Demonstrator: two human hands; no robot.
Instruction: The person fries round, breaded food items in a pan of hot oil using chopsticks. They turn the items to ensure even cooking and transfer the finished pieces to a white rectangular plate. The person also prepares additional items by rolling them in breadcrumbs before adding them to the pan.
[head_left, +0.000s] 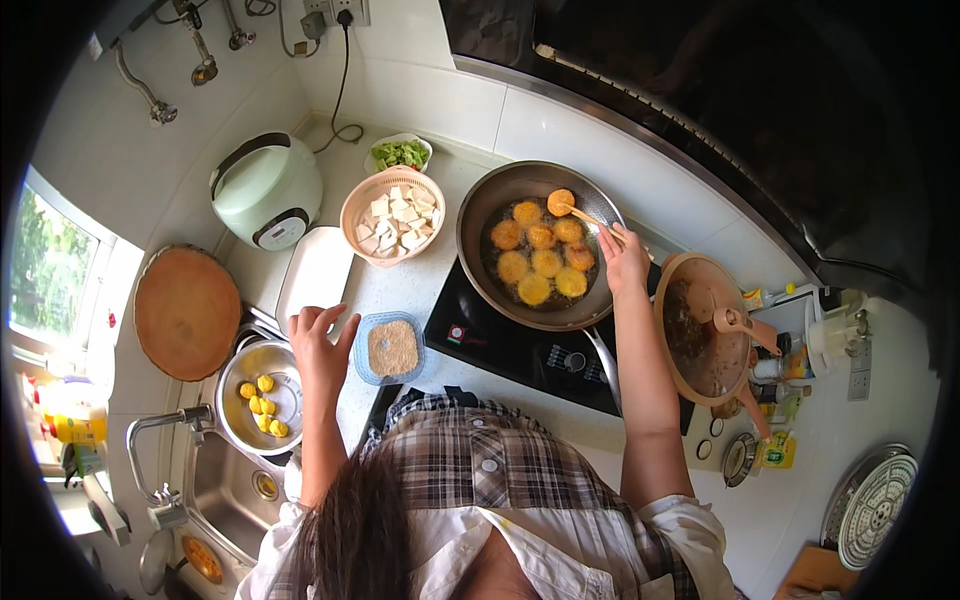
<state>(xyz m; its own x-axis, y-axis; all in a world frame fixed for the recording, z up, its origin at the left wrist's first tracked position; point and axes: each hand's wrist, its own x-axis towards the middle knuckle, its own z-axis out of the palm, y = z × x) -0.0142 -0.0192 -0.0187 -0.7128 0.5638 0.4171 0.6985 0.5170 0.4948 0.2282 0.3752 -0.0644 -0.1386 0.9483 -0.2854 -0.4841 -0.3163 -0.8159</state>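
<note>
My right hand holds wooden chopsticks over a deep frying pan on the black cooktop. Their tips are at a round golden patty near the pan's far wall; several other patties sit in bubbling oil. My left hand is raised with its fingers apart and nothing in it, beside a blue clear container of pale brown crumbs. Just left of that hand, a steel bowl holds several yellow dough balls. Beyond it lies a white tray.
A pink colander of white cubes, probably tofu, stands left of the pan, with greens behind. A pale green rice cooker, a round wooden board and a sink are at left. Right of my right arm stands a brown pan with utensils.
</note>
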